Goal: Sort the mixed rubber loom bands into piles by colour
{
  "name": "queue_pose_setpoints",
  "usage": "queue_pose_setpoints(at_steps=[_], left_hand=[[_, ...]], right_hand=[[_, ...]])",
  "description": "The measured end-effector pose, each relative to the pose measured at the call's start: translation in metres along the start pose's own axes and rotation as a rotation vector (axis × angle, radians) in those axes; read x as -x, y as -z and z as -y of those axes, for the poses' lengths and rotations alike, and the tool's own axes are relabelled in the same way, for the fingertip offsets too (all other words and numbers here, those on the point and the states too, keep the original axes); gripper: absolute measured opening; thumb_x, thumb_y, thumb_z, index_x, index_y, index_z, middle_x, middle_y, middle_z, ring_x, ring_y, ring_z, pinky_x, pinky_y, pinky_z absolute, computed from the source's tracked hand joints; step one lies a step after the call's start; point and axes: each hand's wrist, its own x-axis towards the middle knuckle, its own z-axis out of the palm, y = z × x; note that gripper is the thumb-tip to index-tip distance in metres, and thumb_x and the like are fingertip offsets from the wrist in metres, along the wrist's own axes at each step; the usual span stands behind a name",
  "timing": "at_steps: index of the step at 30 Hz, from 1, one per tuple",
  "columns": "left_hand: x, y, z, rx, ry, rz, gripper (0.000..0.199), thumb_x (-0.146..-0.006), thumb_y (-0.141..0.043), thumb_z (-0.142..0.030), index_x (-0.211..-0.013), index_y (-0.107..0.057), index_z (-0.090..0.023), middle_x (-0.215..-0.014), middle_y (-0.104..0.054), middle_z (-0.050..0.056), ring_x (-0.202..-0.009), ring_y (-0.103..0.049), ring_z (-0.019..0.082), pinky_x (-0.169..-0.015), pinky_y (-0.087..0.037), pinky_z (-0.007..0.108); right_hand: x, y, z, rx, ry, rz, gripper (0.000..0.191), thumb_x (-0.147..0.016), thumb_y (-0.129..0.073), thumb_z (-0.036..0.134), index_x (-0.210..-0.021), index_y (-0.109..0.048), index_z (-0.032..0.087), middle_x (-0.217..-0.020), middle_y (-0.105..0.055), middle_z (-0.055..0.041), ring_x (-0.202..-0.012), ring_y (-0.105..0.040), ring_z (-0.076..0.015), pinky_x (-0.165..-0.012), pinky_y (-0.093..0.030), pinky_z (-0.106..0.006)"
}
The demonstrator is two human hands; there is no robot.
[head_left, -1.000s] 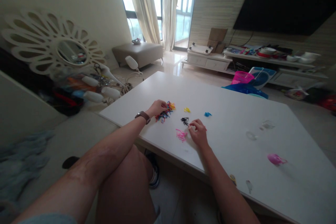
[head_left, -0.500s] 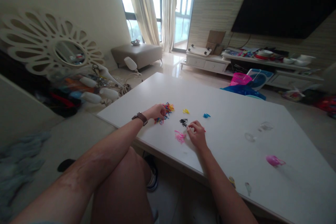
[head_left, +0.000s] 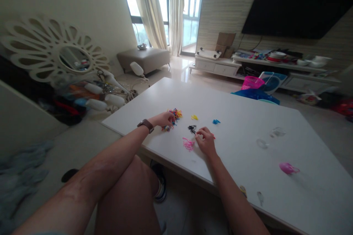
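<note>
On the white table point(head_left: 234, 117), my left hand point(head_left: 166, 119) reaches into a mixed pile of colourful small bands point(head_left: 176, 113), its fingers bent together; what they grip is too small to make out. My right hand point(head_left: 204, 140) rests between the black pile point(head_left: 192, 129) and the pink pile point(head_left: 188, 144), thumb and fingers curled, their contents unclear. A bit of red shows just beyond its knuckles. Farther back lie a small yellow pile point(head_left: 194, 117) and a small blue pile point(head_left: 216, 121).
Toward the right of the table are a pink object point(head_left: 288, 168), a clear ring point(head_left: 262, 143) and a clear container point(head_left: 278, 132). Near the front edge lie a yellowish item point(head_left: 243, 191) and a small clear piece point(head_left: 260, 198).
My left hand has shifted slightly within the mixed pile, its fingers now lower over the bands. My right hand has barely moved. The camera view has shifted a little.
</note>
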Motion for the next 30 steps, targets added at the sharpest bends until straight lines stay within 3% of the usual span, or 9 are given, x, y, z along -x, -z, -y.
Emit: queue_pose_setpoints(at_steps=[5, 10, 13, 15, 23, 26, 30], left_hand=[[-0.001, -0.005, -0.013, 0.132, -0.113, -0.052, 0.02, -0.062, -0.079, -0.025, -0.079, -0.074, -0.014, -0.065, -0.063, 0.0, -0.064, -0.056, 0.013, -0.059, -0.042, 0.023], [-0.005, -0.023, -0.039, 0.409, -0.173, 0.029, 0.022, -0.066, -0.079, -0.025, -0.083, -0.072, -0.013, -0.073, -0.07, 0.003, -0.071, -0.063, 0.014, -0.069, -0.049, 0.025], [-0.008, -0.031, -0.055, 0.464, -0.198, 0.094, 0.022, -0.068, -0.079, -0.023, -0.087, -0.072, -0.013, -0.078, -0.072, 0.004, -0.075, -0.066, 0.014, -0.072, -0.05, 0.025], [-0.01, -0.033, -0.062, 0.464, -0.21, 0.105, 0.023, -0.068, -0.08, -0.023, -0.086, -0.071, -0.012, -0.079, -0.072, 0.005, -0.075, -0.066, 0.014, -0.072, -0.05, 0.025], [-0.021, -0.043, -0.068, 0.462, -0.209, 0.078, 0.03, -0.065, -0.084, -0.029, -0.085, -0.072, -0.011, -0.078, -0.073, 0.008, -0.077, -0.069, 0.018, -0.071, -0.052, 0.027], [-0.022, -0.048, -0.071, 0.443, -0.209, 0.103, 0.029, -0.065, -0.083, -0.027, -0.085, -0.072, -0.01, -0.074, -0.071, 0.007, -0.07, -0.067, 0.016, -0.065, -0.05, 0.025], [-0.022, -0.052, -0.08, 0.395, -0.195, 0.104, 0.034, -0.068, -0.081, -0.026, -0.096, -0.072, -0.009, -0.065, -0.066, 0.002, -0.057, -0.057, 0.01, -0.053, -0.041, 0.021]], right_hand=[[0.001, -0.003, 0.001, 0.004, 0.015, -0.009, 0.011, -0.087, -0.057, 0.023, -0.077, -0.061, 0.021, -0.084, -0.058, -0.0032, -0.079, -0.057, -0.0187, -0.068, -0.046, -0.031], [-0.003, -0.008, 0.012, -0.087, 0.017, 0.035, 0.006, -0.087, -0.061, 0.027, -0.089, -0.063, 0.022, -0.083, -0.065, -0.0032, -0.074, -0.06, -0.0176, -0.064, -0.049, -0.03], [-0.013, -0.01, 0.018, -0.149, 0.035, 0.032, 0.016, -0.087, -0.065, 0.029, -0.101, -0.065, 0.022, -0.089, -0.069, -0.0045, -0.076, -0.064, -0.0182, -0.07, -0.053, -0.033], [-0.021, -0.009, 0.02, -0.153, 0.043, 0.026, 0.013, -0.088, -0.063, 0.028, -0.099, -0.066, 0.022, -0.088, -0.07, -0.0045, -0.075, -0.065, -0.0185, -0.072, -0.054, -0.034], [-0.044, 0.027, 0.004, -0.122, 0.077, 0.15, 0.011, -0.09, -0.063, 0.028, -0.087, -0.072, 0.022, -0.082, -0.073, -0.0035, -0.073, -0.068, -0.0187, -0.068, -0.053, -0.032], [-0.04, 0.042, -0.005, -0.125, 0.04, 0.112, 0.013, -0.09, -0.064, 0.031, -0.087, -0.071, 0.021, -0.081, -0.074, -0.0043, -0.073, -0.068, -0.0189, -0.07, -0.054, -0.033], [-0.025, 0.048, -0.013, -0.249, -0.116, 0.03, 0.018, -0.087, -0.069, 0.039, -0.088, -0.07, 0.021, -0.078, -0.073, -0.0037, -0.071, -0.069, -0.0186, -0.07, -0.055, -0.032]])
